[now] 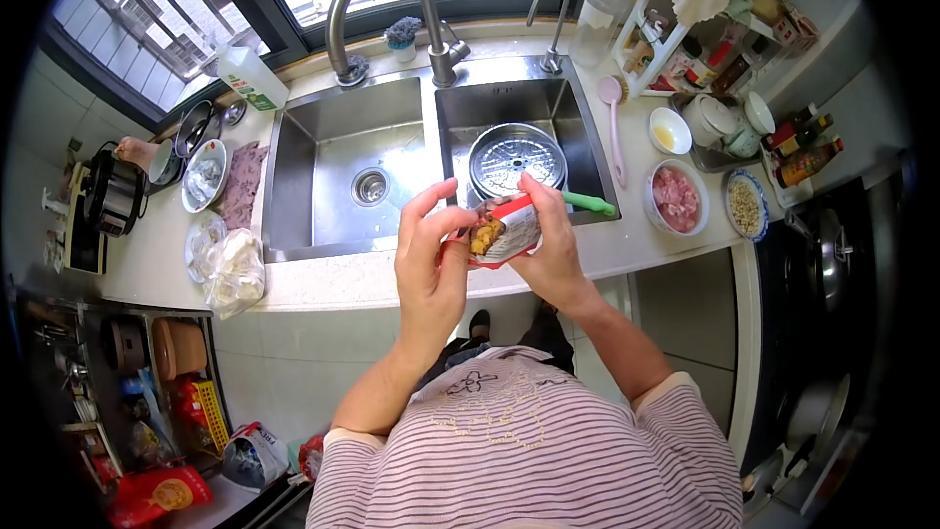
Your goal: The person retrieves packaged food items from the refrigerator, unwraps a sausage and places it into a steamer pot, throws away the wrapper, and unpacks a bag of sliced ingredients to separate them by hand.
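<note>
Both hands hold a small red and white printed packet (516,231) in front of the right sink basin. My left hand (431,250) pinches the packet's left side, with some fingers raised above it. My right hand (555,245) grips its right side, thumb near the upper edge. A yellow-brown food picture shows on the packet's left part. Behind my right hand, a green handle (589,203) sticks out over the basin's front edge; its other end is hidden. A round perforated metal steamer tray (517,161) lies in the right basin.
The left basin (343,167) holds no dishes. On the right counter are a bowl of raw meat (678,197), a bowl with yellow liquid (670,131), a peanut-like bowl (747,205) and a pink brush (615,127). Plastic bags (235,269) lie left. An open drawer (157,382) stands lower left.
</note>
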`<state>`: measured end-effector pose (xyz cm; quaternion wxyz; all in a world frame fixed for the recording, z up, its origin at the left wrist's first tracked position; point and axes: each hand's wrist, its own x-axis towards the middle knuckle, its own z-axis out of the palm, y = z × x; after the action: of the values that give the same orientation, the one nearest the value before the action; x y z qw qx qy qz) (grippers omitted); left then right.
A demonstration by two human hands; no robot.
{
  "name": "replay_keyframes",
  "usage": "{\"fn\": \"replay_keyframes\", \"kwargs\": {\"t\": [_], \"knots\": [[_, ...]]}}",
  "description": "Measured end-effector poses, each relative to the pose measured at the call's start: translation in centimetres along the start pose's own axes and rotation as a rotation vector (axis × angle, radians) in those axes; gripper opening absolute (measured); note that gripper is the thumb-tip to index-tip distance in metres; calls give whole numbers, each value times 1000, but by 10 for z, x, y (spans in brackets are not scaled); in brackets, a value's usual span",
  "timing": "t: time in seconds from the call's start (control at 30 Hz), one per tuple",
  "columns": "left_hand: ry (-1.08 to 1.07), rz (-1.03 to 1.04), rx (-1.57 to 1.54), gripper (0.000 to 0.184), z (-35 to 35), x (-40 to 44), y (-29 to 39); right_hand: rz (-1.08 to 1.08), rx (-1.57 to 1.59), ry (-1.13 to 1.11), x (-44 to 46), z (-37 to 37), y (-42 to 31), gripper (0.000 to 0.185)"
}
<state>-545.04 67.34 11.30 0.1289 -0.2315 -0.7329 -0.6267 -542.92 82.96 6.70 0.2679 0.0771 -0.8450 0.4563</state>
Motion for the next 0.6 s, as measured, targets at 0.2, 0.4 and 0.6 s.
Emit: {"fn": "replay_keyframes", "kwargs": {"t": [0.2,0.4,0.6], "knots": [[85,-132,-148,11,8,-4,-9,25,-31,-10,-3,-11,3,81],[131,-540,-481,23,12,-7,-27,-3,-153,4,-7,-28,-1,71],[-28,-726,-880,31,22,-9,-44,-67,-342,-13,-16,-56,-6,67]]}}
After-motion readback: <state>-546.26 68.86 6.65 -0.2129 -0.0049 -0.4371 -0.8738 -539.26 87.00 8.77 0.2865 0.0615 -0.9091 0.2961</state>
